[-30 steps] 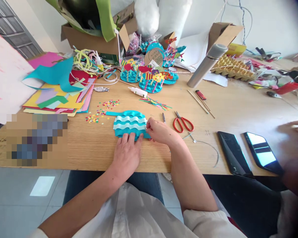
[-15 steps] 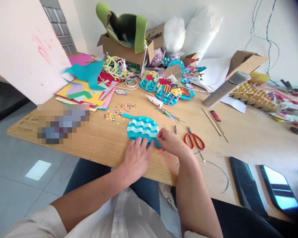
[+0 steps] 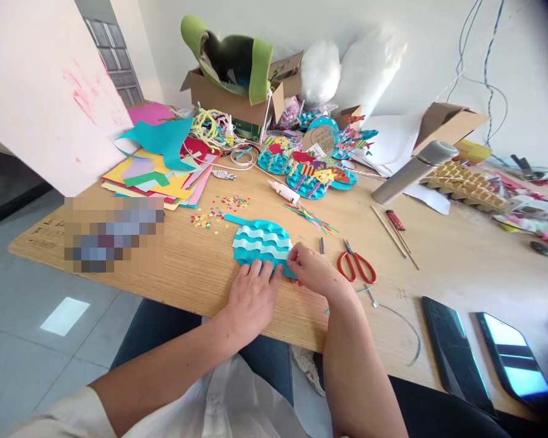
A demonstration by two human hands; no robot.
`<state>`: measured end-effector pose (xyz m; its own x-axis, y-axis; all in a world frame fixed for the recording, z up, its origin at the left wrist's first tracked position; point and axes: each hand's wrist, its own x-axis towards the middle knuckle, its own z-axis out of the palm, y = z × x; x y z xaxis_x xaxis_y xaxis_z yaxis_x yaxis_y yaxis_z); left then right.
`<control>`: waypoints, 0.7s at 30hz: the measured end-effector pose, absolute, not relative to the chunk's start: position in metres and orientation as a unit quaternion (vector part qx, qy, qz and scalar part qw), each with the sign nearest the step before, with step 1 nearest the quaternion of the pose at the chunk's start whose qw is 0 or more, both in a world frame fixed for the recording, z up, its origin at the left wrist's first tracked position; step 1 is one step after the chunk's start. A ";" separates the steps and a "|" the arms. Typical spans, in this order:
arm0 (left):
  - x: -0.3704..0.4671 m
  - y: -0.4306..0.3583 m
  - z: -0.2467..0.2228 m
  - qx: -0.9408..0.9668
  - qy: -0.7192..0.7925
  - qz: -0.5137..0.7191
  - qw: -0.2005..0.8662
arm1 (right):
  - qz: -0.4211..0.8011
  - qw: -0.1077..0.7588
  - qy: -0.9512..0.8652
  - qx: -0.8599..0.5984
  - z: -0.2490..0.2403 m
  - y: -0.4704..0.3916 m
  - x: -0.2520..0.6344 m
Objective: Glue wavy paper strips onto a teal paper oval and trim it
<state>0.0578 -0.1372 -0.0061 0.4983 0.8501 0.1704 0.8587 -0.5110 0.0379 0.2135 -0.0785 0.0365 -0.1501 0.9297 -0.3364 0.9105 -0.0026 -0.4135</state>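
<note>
A round blue paper craft [image 3: 261, 239] with wavy pale-blue and darker strips lies on the wooden table in front of me. My left hand [image 3: 254, 295] rests on its near edge, fingers stretched out and pressing the paper down. At its right edge, my right hand [image 3: 317, 271] is closed in a pinch on the paper craft; the fingertips partly hide the strip ends there. A blue paper tab [image 3: 234, 218] sticks out at the upper left. Just beyond my right hand lie red-handled scissors [image 3: 356, 265].
Paper confetti [image 3: 219, 211], thin coloured strips [image 3: 310, 218] and a white glue bottle [image 3: 284, 191] lie beyond the craft. Coloured paper sheets [image 3: 173, 182] are stacked at left. A grey tumbler [image 3: 413, 173], wooden sticks [image 3: 389, 231] and two phones [image 3: 456, 350] are at right.
The whole view has shifted slightly, with the tabletop a little lower in the picture. Both hands keep nearly the same places on the paper craft.
</note>
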 end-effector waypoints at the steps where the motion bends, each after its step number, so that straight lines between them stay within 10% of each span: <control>1: 0.059 -0.137 -0.005 -0.866 -0.492 -0.083 0.026 | 0.277 0.018 -0.705 -0.652 0.036 -0.078 0.214; 21: 0.047 -0.142 0.002 -0.871 -0.485 -0.081 -0.001 | 0.256 0.066 -0.669 -0.694 0.032 -0.072 0.239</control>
